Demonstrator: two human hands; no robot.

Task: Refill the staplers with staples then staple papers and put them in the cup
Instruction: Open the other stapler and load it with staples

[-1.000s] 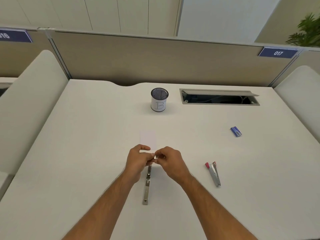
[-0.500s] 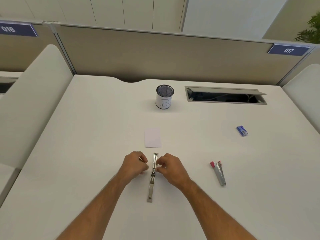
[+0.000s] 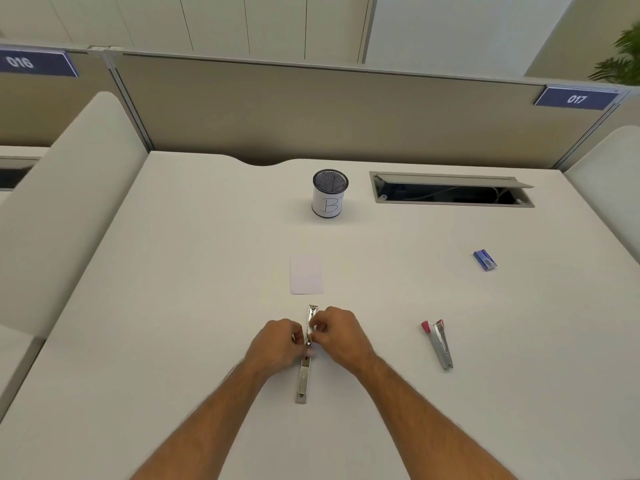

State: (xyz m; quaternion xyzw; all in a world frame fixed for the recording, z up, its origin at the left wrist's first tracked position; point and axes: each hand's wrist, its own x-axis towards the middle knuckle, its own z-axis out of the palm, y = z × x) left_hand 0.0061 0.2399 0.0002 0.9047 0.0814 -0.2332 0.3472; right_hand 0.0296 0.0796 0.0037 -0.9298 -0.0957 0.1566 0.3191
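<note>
Head view: opened stapler [image 3: 304, 372] flat between both hands; left hand [image 3: 277, 344], right hand [image 3: 341, 336] grip pinching its middle.

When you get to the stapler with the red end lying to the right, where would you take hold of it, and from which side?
I would grip the red-ended stapler from above, across its long grey body near the middle, thumb on one long side and fingers on the other. It lies flat on the desk, narrow and long, red end away from the person, and both long sides are free of other things, so the right hand looks nearest.
</note>
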